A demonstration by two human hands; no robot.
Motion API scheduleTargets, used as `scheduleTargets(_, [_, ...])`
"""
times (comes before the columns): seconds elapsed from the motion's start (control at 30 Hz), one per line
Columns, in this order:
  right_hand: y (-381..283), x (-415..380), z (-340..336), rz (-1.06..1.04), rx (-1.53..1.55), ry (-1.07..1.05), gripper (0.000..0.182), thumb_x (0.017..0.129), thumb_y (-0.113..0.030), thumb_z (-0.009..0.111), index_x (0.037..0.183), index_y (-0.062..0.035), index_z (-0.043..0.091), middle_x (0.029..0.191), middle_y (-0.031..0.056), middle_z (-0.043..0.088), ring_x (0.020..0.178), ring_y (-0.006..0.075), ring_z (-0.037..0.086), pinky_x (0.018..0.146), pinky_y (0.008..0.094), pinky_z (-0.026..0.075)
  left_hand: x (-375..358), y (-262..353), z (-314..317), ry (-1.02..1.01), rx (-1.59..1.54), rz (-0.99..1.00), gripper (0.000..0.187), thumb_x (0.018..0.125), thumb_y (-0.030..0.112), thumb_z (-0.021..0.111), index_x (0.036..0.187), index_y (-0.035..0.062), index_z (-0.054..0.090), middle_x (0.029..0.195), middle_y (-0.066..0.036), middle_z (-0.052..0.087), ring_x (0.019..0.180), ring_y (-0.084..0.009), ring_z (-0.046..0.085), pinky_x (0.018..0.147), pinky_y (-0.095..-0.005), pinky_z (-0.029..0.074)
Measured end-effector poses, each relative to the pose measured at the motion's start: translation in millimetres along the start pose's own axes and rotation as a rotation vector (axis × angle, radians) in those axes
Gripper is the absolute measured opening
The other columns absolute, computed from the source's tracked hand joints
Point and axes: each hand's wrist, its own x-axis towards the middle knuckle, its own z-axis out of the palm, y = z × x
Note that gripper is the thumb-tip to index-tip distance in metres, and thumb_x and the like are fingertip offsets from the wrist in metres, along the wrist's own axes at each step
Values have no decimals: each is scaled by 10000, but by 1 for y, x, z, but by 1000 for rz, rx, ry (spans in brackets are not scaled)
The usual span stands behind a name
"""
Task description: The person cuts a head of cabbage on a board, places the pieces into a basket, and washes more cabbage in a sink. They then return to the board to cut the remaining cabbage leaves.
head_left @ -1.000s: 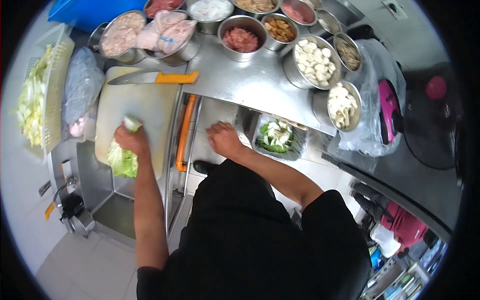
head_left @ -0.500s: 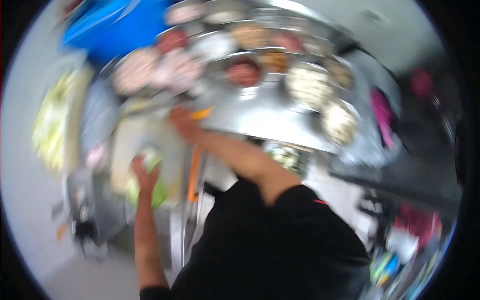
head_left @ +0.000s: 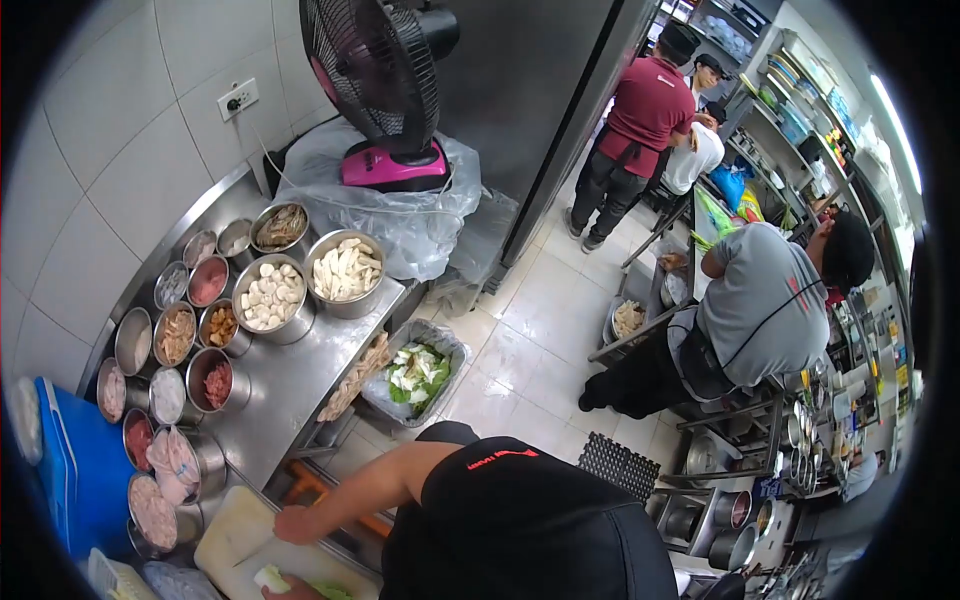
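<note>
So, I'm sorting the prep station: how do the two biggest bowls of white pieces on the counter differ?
The bowl of round white pieces holds small rounded lumps; the bowl of white strips holds longer slices. The first sits among the small bowls, the second at the counter's end beside the plastic sheet. Both are steel, round and about equally full.

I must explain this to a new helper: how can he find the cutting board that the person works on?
Start at the long steel counter along the tiled wall and follow its row of metal bowls toward the blue bin. The cutting board lies there under the right hand: the only flat, pale slab among round bowls.
</note>
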Motion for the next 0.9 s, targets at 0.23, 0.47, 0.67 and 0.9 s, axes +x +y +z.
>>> scheduleTargets(0.23, [-9,5,10,-70,-63,31,98,664,-108,664,689,-14,677,703,156,673,654,302,679,523,433,538,15,24,-3,-267,-71,-209,549,761,392,699,1123,7,548,1024,-166,593,881,-376,584,767,-474,474])
scheduleTargets(0.47, [26,1,127,-139,247,124,190,831,-211,527,876,-44,605,912,163,635,854,308,634,734,461,509,-36,-4,24,-117,-180,-273,718,702,338,802,1243,4,471,1186,-174,534,1100,-365,510,932,-467,423])
scheduleTargets(0.67, [-16,-2,-39,0,-53,-361,259,868,-204,474,1015,-5,552,840,219,667,800,386,662,689,505,523,17,4,-25,-326,-404,-305,284,812,83,585,1094,47,573,1065,-189,556,1018,-382,523,899,-438,412])
scheduleTargets(0.9, [-64,-4,-123,-76,-165,-455,201,871,-60,425,1034,44,481,764,264,644,742,422,653,663,511,520,24,10,-23,-318,-212,-397,278,752,99,568,1030,112,570,978,-99,537,925,-303,532,788,-451,396])
